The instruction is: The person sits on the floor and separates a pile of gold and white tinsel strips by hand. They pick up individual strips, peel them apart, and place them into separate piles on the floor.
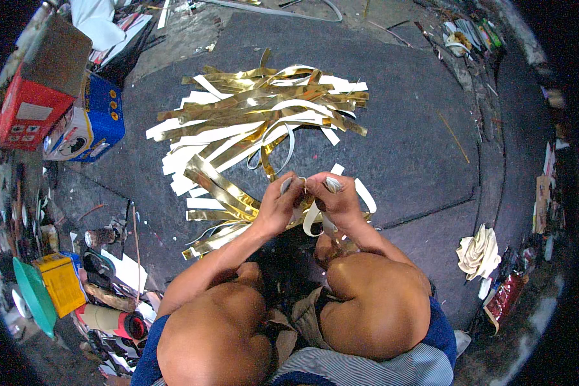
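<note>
A loose pile of shiny gold and white strips lies on the dark mat in front of me. Close together above its near end, both hands are closed with their thumbs and fingertips almost meeting. My left hand grips gold and white strips, several of which trail off to the left. In my right hand is a white strip that curls out beside the wrist and loops below the fingers. The ends between the fingertips are too small to make out.
The dark mat covers the floor. A red box and a blue-and-white box stand at the far left. Nearer are a yellow box and a green sheet. Crumpled cream cloth lies at the right.
</note>
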Tool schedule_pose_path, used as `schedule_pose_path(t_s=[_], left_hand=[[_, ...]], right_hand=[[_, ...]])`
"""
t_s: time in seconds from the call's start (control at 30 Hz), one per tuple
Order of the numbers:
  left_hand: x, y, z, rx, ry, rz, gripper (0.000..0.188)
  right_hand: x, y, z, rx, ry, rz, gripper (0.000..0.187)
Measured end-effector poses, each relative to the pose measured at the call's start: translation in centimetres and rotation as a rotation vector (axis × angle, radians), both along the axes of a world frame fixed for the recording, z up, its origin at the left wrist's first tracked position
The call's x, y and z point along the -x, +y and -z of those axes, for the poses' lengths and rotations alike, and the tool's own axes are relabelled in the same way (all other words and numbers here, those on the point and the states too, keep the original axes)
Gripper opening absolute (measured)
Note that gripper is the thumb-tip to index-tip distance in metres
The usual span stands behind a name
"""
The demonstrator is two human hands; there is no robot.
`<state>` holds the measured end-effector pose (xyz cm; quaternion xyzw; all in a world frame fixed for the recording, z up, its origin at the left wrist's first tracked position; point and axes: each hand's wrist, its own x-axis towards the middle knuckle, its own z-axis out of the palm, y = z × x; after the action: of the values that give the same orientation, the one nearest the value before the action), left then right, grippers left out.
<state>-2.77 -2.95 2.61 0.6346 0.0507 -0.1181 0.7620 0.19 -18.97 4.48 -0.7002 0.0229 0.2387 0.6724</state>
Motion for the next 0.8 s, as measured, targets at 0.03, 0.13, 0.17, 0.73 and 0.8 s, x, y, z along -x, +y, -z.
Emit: schedule_pose_path(t_s=[0.03, 0.13, 0.17, 0.73, 0.8], left_hand=[[-0.1, -0.2, 0.0, 0.008, 0.013, -0.001, 0.028], [-0.2, -0.2, 0.3, 0.000, -0.007, -0.005, 0.030], [-0.2, -0.1, 0.4, -0.008, -0.023, -0.006, 0.030], [-0.4, 3.5, -1.8, -0.568, -0.158, 0.125, 0.017], [-0.5, 7.1, -0.1, -0.438, 0.085, -0.229, 0.020]], right_hand=[[0.0, 0.0, -0.2, 0.037, -0.023, 0.007, 0.018], [0.0, 0.0, 0.7, 0.024, -0.066, 0.005, 0.021], [0.1, 0.1, 0.9, 0.026, -0.062, 0.003, 0.022], [0.3, -0.9, 2.6, -0.033, -0.079, -0.022, 0.017], [-1.7, -4.0, 3.8, -0.446, 0.356, 0.403, 0.023]])
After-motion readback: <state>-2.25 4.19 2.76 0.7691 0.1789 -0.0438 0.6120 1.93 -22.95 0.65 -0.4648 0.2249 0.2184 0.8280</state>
